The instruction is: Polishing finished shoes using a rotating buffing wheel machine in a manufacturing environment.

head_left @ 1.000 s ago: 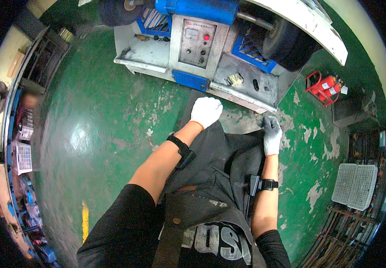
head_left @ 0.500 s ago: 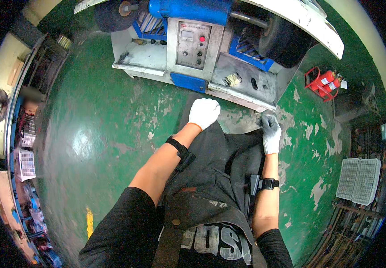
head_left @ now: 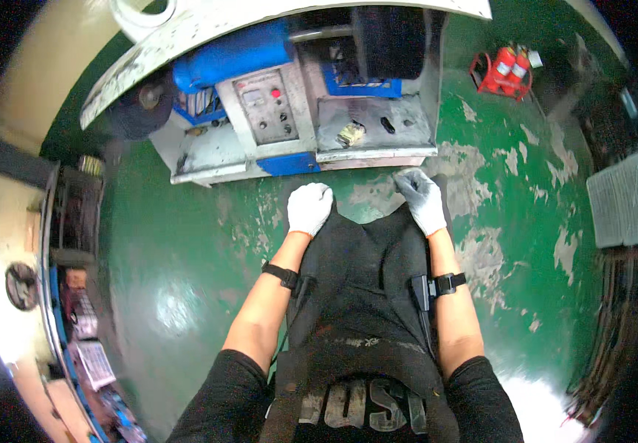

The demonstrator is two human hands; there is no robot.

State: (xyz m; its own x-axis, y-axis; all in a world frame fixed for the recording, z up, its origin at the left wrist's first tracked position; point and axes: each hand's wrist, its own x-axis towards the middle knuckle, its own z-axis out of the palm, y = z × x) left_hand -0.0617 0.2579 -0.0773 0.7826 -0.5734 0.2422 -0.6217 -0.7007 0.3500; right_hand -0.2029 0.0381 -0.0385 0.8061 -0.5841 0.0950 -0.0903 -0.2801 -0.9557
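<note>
The black apron (head_left: 363, 273) I wear lies over my lap, its far edge dipping between my two hands. My left hand (head_left: 310, 208), in a white glove with an orange cuff, is closed on the apron's far left corner. At the far right corner, my right hand (head_left: 422, 201) is closed on the cloth too, and its glove is grey with dirt over the fingers. The fingertips of both hands are partly hidden. Black straps with small boxes circle both forearms.
Ahead stands a machine with black wheels, a blue motor (head_left: 234, 55), a control panel (head_left: 266, 107) and a white tray (head_left: 334, 140) holding a crumpled glove (head_left: 351, 134). Red fire extinguishers (head_left: 507, 66) stand far right. A pale crate (head_left: 618, 199) is at right; shelving lines the left.
My left hand has moved left and slightly down, my right hand slightly left. The apron now lies more evenly between them. The whole view has turned, shifting the machine left.
</note>
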